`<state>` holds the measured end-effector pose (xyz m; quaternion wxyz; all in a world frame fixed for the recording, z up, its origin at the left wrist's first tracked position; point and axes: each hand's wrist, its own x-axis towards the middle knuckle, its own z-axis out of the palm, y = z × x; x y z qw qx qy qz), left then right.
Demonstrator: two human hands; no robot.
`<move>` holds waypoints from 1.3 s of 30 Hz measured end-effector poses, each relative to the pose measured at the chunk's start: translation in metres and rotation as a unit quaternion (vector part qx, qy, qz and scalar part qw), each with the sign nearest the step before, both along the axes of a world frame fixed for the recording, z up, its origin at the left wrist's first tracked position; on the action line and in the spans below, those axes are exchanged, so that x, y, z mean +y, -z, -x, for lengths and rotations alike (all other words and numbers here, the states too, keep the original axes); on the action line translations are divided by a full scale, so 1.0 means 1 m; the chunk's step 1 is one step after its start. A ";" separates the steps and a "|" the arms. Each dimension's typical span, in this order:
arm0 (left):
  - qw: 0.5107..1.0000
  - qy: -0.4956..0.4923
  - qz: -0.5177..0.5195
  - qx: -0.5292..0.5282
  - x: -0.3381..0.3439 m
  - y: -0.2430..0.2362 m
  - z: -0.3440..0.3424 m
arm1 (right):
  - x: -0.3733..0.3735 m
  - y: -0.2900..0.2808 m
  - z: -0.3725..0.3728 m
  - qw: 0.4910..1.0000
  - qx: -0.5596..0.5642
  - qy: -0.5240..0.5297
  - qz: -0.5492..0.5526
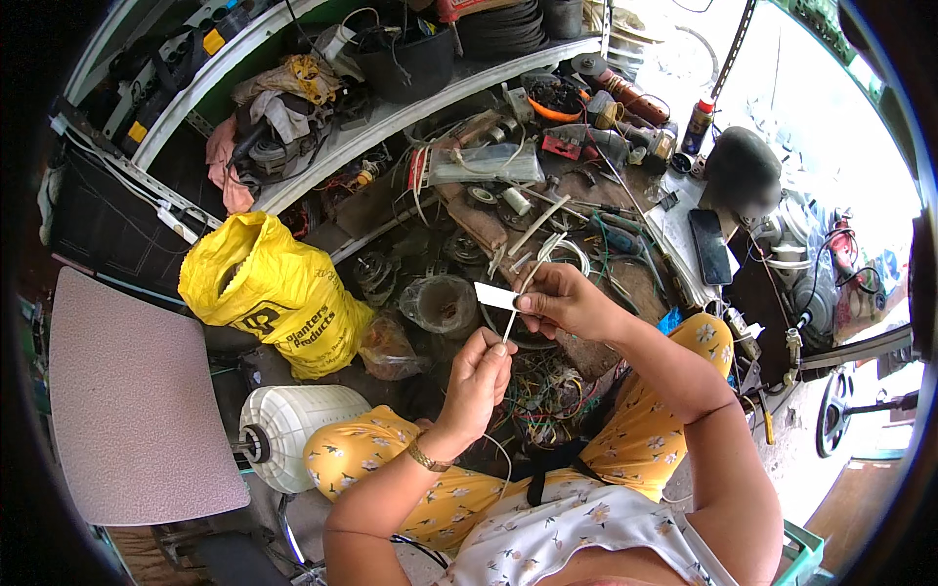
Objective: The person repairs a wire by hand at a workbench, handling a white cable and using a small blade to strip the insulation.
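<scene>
A brown table [640,293] is full of things. A can with a red lid [698,131] stands there. Left of the can are power tools [618,145]. On the can's near side are white papers [676,230] and a dark phone [710,246].

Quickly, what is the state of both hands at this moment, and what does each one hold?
Left hand: closed, pinching the thin white cable.
Right hand: closed, holding the flat white piece at the cable.
</scene>
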<state>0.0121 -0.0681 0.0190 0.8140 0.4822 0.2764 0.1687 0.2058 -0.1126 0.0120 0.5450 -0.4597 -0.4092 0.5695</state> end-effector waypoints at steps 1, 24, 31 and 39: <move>1.000 -0.003 0.001 0.000 -0.001 0.000 0.000 | 0.000 0.002 0.000 1.000 -0.001 0.004 -0.001; 0.992 -0.032 0.110 -0.055 -0.003 0.011 0.009 | -0.014 0.008 -0.006 0.992 0.115 -0.002 -0.043; 0.993 -0.002 0.104 -0.056 -0.004 0.008 0.009 | -0.013 -0.006 0.012 0.994 0.109 0.017 -0.007; 0.988 0.027 -0.145 0.042 0.008 0.009 -0.004 | -0.015 0.002 0.012 1.000 0.018 -0.004 -0.010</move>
